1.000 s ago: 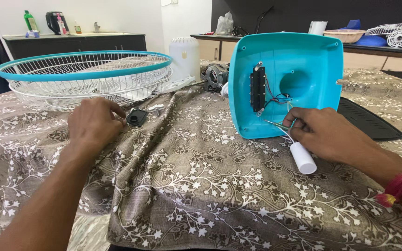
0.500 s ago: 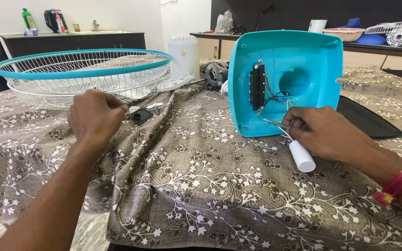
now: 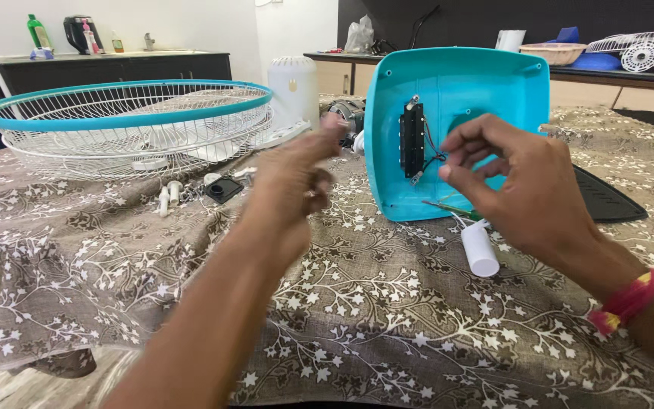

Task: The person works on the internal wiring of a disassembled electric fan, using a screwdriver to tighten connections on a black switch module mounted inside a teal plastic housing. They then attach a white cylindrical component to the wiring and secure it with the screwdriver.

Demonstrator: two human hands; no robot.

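At centre right of the frame, the turquoise fan housing (image 3: 459,129) is standing on edge on the cloth-covered worktop (image 3: 387,333), exposing its black switch block (image 3: 412,140) and wires. The right hand (image 3: 520,185) is pinching at those wires, grasping nothing else. The left hand (image 3: 293,189) is hovering mid-frame, fingers loosely curled; whether it is gripping anything I cannot tell. A white capacitor (image 3: 480,248) is lying below the housing, and the fan grille (image 3: 126,125) is resting at upper left.
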